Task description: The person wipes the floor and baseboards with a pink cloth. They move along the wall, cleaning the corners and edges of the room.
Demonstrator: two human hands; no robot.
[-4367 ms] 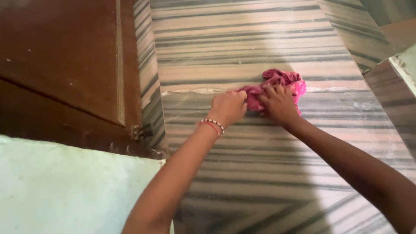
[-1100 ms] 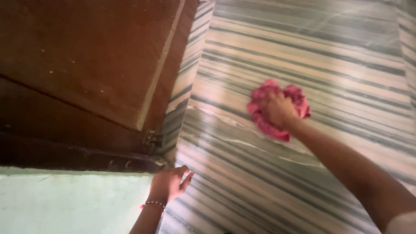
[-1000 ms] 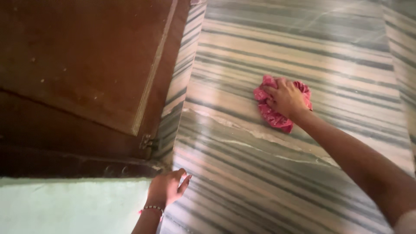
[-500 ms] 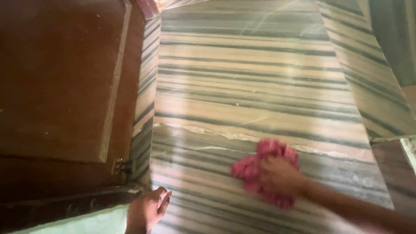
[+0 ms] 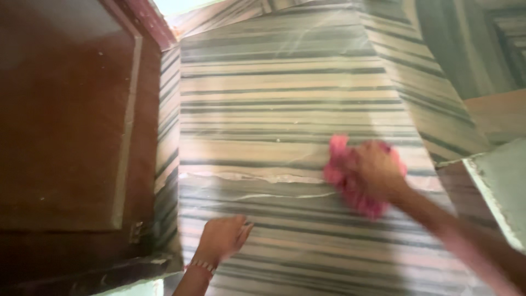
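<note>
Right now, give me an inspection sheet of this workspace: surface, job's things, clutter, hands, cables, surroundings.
Surface: striped marble floor, grey and beige bands, a pale crack-like vein running across it near the hands.
Job's things: crumpled pink cloth, lying on the floor under the right hand.
Clutter: nothing seen.
Hands: right hand pressed on the cloth, motion-blurred, grip on it not clear; left hand resting on the floor, holding nothing, beaded bracelet at the wrist.
Cables: nothing seen.
Surroundings: dark brown wooden door at left with a metal hinge near its lower edge; pale ledge at right.
</note>
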